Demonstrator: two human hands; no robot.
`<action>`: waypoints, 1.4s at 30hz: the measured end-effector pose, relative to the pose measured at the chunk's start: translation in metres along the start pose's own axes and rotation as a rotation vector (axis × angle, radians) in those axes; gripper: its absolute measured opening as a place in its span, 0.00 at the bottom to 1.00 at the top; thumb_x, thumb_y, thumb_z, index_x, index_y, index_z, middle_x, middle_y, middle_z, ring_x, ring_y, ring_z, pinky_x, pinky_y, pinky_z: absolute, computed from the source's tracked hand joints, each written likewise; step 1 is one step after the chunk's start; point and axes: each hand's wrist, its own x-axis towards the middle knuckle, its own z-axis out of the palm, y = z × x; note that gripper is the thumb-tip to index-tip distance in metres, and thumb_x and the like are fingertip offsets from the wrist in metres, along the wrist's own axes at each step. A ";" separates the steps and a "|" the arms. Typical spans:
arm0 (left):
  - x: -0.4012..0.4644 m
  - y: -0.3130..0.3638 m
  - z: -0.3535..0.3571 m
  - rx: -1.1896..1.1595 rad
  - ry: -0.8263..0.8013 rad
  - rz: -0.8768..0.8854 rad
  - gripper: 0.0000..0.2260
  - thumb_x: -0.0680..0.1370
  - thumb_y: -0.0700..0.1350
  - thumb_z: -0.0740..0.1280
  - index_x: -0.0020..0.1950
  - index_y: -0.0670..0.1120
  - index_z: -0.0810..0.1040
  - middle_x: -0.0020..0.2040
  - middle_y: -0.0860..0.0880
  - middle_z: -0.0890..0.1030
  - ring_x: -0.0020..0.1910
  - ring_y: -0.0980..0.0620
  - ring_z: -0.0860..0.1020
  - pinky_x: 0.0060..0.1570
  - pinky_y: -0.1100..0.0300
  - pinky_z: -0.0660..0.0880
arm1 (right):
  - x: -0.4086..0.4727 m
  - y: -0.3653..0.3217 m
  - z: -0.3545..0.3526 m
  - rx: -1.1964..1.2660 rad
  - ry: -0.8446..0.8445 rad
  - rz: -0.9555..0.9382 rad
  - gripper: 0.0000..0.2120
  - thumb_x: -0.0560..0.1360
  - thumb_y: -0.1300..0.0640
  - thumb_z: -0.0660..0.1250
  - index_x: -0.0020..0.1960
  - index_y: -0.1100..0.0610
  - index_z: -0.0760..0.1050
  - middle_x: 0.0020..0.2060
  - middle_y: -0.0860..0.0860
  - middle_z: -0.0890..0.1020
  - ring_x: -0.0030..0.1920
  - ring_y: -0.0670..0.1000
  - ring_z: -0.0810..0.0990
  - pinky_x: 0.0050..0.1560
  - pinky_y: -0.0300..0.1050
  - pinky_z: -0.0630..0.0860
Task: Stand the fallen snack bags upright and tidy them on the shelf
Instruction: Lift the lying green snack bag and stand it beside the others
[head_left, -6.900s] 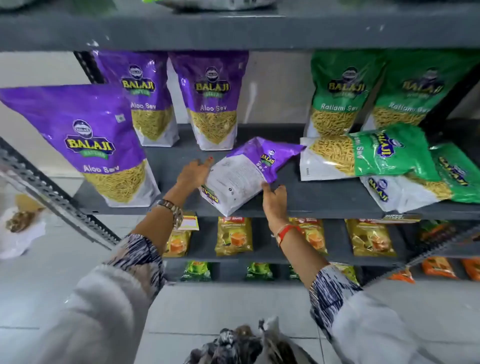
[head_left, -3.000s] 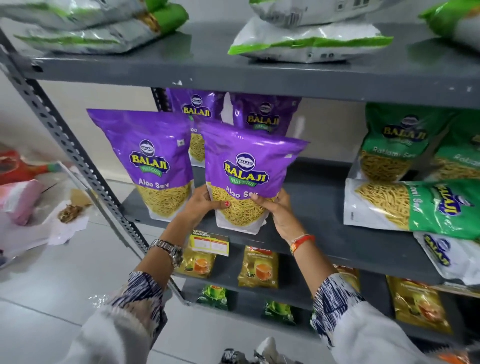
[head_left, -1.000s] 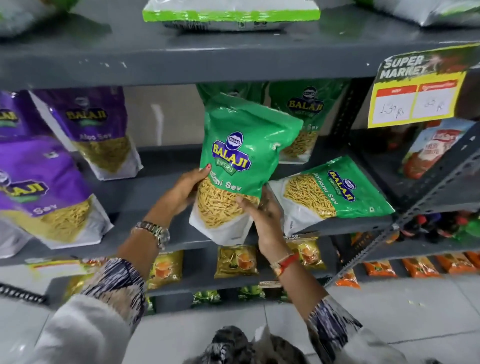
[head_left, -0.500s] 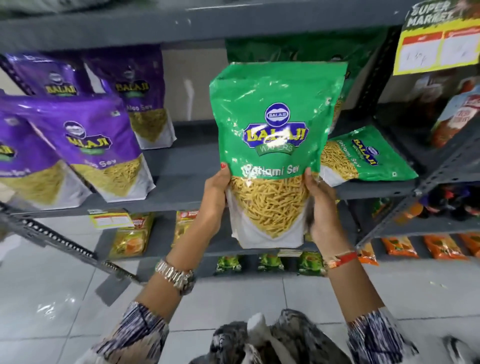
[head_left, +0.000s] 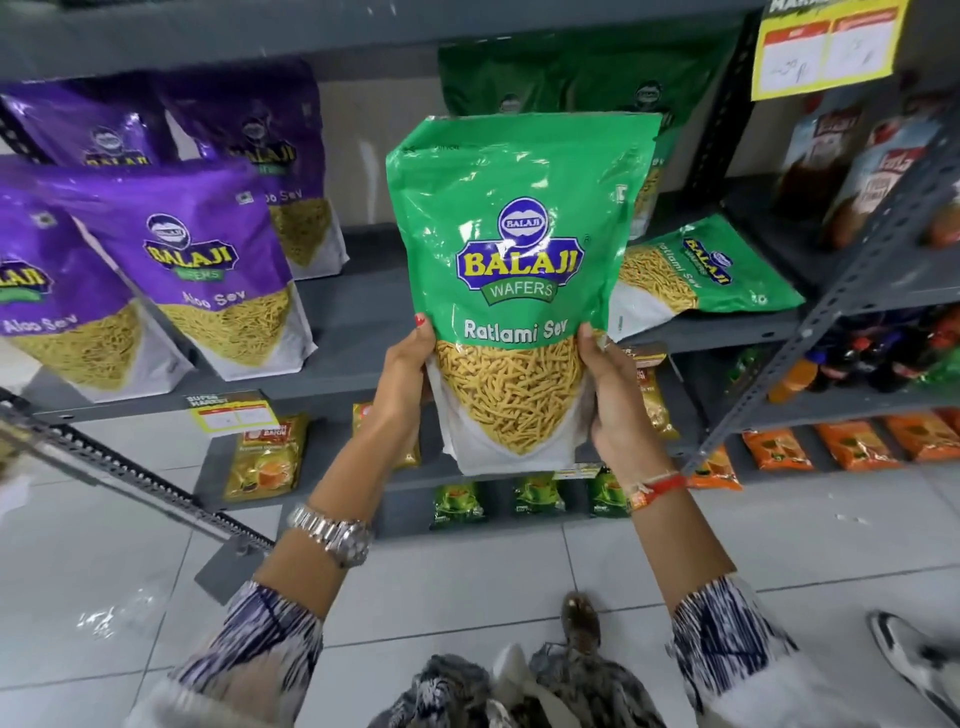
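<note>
Held bag: a green bag (head_left: 519, 270) marked Ratlami Sev, upright, label toward the camera, in the centre of the frame, lifted in front of the shelf (head_left: 358, 322) and not resting on it.
Left hand (head_left: 405, 374): its grip is clamped on the lower left edge of the green bag, thumb on the front, at the edge of the print.
Right hand (head_left: 613, 400): its grip is clamped on the lower right edge of the same bag, thumb tip on the front.
Fallen bag (head_left: 711, 270): another green one, lying flat on the shelf at right of centre, partly hidden behind the held bag.
Back row, green: two dark green bags (head_left: 571, 88) stand upright at the back of the shelf, upper centre of the frame, mostly covered.
Purple bags (head_left: 202, 265): four marked Aloo Sev stand upright on the same shelf at the left of the frame, two in front and two behind.
Wrists: a metal watch (head_left: 337, 535) on the left, a red band (head_left: 654, 488) on the right.
Price tag (head_left: 826, 47): yellow, hanging at the upper right of the frame.
Lower shelves: small yellow, green and orange packets, below centre.
Floor (head_left: 104, 571): pale tiles.
</note>
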 end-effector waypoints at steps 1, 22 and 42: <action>0.007 -0.001 0.001 0.000 0.001 -0.009 0.15 0.80 0.52 0.52 0.48 0.54 0.78 0.43 0.56 0.84 0.45 0.55 0.81 0.55 0.52 0.76 | 0.006 0.001 0.001 0.000 -0.008 0.008 0.11 0.80 0.58 0.58 0.57 0.59 0.76 0.43 0.46 0.87 0.47 0.47 0.85 0.44 0.40 0.81; 0.180 -0.018 0.020 -0.242 0.141 0.049 0.13 0.81 0.46 0.54 0.59 0.45 0.75 0.49 0.52 0.84 0.51 0.52 0.81 0.60 0.52 0.76 | 0.181 0.016 -0.009 -0.038 -0.170 0.124 0.12 0.79 0.60 0.61 0.59 0.52 0.78 0.52 0.49 0.85 0.58 0.50 0.81 0.61 0.50 0.75; 0.125 -0.038 0.154 0.247 0.180 0.684 0.09 0.75 0.43 0.60 0.34 0.45 0.69 0.30 0.53 0.69 0.32 0.57 0.67 0.33 0.61 0.63 | 0.118 -0.020 -0.081 0.134 1.015 -0.300 0.12 0.71 0.67 0.65 0.50 0.54 0.73 0.39 0.52 0.77 0.43 0.52 0.76 0.47 0.48 0.75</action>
